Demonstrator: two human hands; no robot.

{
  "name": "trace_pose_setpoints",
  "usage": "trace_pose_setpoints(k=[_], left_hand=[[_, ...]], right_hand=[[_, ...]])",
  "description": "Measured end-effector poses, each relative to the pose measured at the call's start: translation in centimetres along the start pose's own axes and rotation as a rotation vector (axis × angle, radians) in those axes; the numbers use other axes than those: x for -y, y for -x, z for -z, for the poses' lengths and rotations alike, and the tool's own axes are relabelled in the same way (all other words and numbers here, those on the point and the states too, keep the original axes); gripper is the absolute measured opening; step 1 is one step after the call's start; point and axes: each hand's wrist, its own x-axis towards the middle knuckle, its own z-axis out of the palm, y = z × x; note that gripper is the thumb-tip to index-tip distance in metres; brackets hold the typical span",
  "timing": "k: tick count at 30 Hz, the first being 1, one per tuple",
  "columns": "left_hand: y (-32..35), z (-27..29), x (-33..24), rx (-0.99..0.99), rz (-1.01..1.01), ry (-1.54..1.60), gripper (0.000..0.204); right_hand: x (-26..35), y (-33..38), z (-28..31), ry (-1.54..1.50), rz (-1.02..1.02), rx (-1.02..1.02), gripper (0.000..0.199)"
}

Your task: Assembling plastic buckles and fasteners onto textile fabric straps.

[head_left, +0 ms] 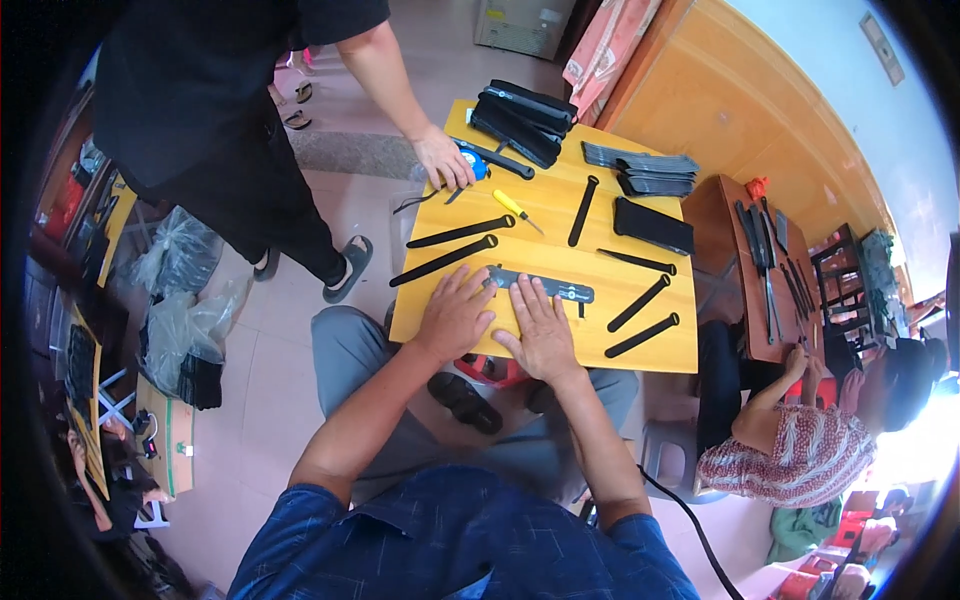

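Note:
My left hand (455, 312) and my right hand (540, 325) lie flat, fingers spread, side by side on the near part of a small yellow table (640, 355). Both press on a flat dark grey strip (560, 289) that sticks out to the right of my right hand. Long black straps lie around them: two (445, 258) just beyond my left hand, two (640, 320) to the right of my right hand. A yellow-handled screwdriver (515, 208) lies farther back.
A standing person in black rests a hand (443, 160) on the table's far left corner, by a blue tape measure (476, 163). Stacks of black pieces (523, 118) and grey pieces (650, 170) fill the far edge. A seated person (800, 440) works at a brown table (760, 270) on the right. Bags (185, 340) sit left.

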Motion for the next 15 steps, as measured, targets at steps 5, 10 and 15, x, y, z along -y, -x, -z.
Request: trace_pose_setpoints(k=[5,10,15], left_hand=[[-0.1,0.1,-0.1,-0.022,0.01,0.01,0.05],[-0.2,0.0,0.0,-0.011,0.025,0.014,0.049],[-0.2,0.3,-0.2,0.018,0.038,0.024,0.049]], right_hand=[[-2.7,1.6,1.0,0.071,-0.202,0.01,0.088],[-4.2,2.9,1.0,0.141,-0.28,-0.006,0.092],[-4.3,3.1,1.0,0.114,-0.376,-0.019,0.093]])
